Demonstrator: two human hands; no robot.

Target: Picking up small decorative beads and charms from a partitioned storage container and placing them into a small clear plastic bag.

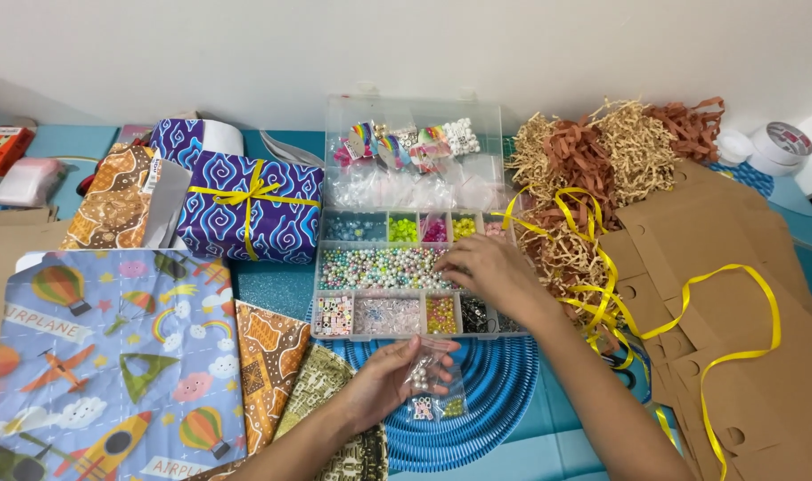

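My left hand (pixel 383 383) holds a small clear plastic bag (pixel 432 383) with a few beads inside, over a blue striped mat (pixel 486 392). My right hand (pixel 486 272) reaches into a clear compartment bead box (pixel 406 267), fingertips over the long tray of pastel pearl beads (pixel 379 265). The box lid (pixel 415 151) stands open behind, with small bead packets leaning on it. Other compartments hold green, pink, yellow and letter beads.
A purple patterned gift box tied with yellow ribbon (pixel 250 209) sits left of the bead box. Wrapping paper with balloons and rockets (pixel 112 356) lies at left. Shredded paper filler (pixel 602 151), brown paper bags (pixel 735 294) and loose yellow ribbon (pixel 602 285) fill the right. Tape rolls (pixel 775 147) at far right.
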